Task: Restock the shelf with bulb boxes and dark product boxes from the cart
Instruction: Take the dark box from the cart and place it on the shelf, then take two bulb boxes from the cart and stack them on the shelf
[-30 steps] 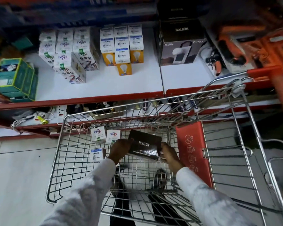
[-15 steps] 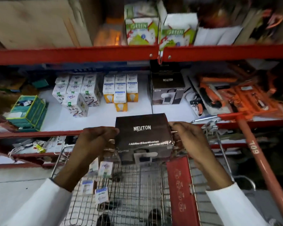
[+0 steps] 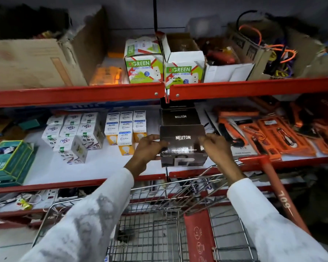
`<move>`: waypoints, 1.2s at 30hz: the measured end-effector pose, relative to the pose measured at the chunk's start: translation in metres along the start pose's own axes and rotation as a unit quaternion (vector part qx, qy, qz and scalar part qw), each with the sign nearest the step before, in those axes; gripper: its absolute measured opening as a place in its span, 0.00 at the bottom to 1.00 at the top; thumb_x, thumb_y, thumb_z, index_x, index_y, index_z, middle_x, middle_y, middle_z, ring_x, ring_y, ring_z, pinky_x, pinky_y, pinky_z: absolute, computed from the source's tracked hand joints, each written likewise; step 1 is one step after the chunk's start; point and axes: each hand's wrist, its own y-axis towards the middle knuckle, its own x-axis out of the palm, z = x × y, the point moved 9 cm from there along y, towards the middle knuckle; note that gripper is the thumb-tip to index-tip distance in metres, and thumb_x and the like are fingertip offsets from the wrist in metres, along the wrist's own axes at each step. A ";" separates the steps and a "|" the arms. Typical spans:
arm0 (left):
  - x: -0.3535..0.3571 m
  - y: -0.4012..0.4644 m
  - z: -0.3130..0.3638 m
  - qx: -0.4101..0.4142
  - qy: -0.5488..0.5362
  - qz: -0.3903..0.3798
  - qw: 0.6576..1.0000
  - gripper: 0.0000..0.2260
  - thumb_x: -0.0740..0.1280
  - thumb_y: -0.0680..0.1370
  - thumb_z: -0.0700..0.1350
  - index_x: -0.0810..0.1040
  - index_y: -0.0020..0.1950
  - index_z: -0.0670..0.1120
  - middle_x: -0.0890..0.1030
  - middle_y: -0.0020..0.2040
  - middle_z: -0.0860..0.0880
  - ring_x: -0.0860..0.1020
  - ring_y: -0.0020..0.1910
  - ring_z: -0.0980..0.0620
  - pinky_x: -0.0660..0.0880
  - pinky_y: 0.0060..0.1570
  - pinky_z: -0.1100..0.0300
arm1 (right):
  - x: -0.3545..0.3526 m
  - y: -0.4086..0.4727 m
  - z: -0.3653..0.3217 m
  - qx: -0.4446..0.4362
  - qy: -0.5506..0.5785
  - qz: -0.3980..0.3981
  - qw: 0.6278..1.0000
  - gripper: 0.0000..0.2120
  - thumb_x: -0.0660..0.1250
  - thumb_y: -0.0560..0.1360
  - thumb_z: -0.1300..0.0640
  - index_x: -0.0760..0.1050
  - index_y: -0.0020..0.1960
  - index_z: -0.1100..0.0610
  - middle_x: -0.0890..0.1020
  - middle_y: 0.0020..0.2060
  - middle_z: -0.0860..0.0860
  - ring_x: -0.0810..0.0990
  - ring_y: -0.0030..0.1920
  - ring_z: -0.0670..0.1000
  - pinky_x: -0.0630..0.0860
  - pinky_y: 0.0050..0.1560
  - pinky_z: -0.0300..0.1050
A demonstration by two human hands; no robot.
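A dark Neuton box is on or just above the white middle shelf, directly in front of another dark Neuton box that stands further back. My left hand grips its left side and my right hand grips its right side. Left of it stand white bulb boxes with blue and yellow print in rows, and further left a group of white bulb boxes with green marks. The wire cart is below my arms, its contents mostly hidden.
Orange tool kits lie on the shelf to the right. A green box stands at the shelf's left end. The upper shelf holds cardboard cartons and green-white boxes. A red upright post slants beside the cart.
Both hands lifted the dark box out of the cart and carried it forward onto the middle shelf, in front of the other dark box. The view tilted upward.
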 end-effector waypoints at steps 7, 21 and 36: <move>0.018 0.031 -0.018 -0.008 0.041 -0.053 0.998 0.13 0.72 0.74 0.49 0.78 0.58 0.53 0.83 0.51 0.53 0.79 0.52 0.53 0.78 0.56 0.48 | 0.022 0.020 0.031 0.023 -0.096 -0.042 0.994 0.14 0.66 0.76 0.47 0.81 0.56 0.55 0.85 0.49 0.52 0.81 0.48 0.51 0.74 0.60 0.48; -0.188 -0.099 -0.128 0.210 0.328 0.086 0.917 0.13 0.73 0.73 0.41 0.82 0.57 0.50 0.86 0.54 0.48 0.82 0.51 0.53 0.76 0.51 0.65 | 0.159 -0.157 0.002 -0.279 -0.243 -0.025 0.929 0.29 0.66 0.75 0.56 0.68 0.75 0.58 0.67 0.76 0.58 0.66 0.76 0.61 0.66 0.75 0.56; -0.223 -0.043 -0.337 0.044 0.577 -0.072 0.813 0.33 0.69 0.74 0.49 0.62 0.77 0.49 0.66 0.77 0.45 0.64 0.76 0.41 0.66 0.71 0.44 | 0.434 -0.220 0.111 -0.151 -0.397 -0.346 0.837 0.41 0.69 0.73 0.54 0.53 0.80 0.56 0.61 0.79 0.55 0.60 0.77 0.59 0.66 0.73 0.53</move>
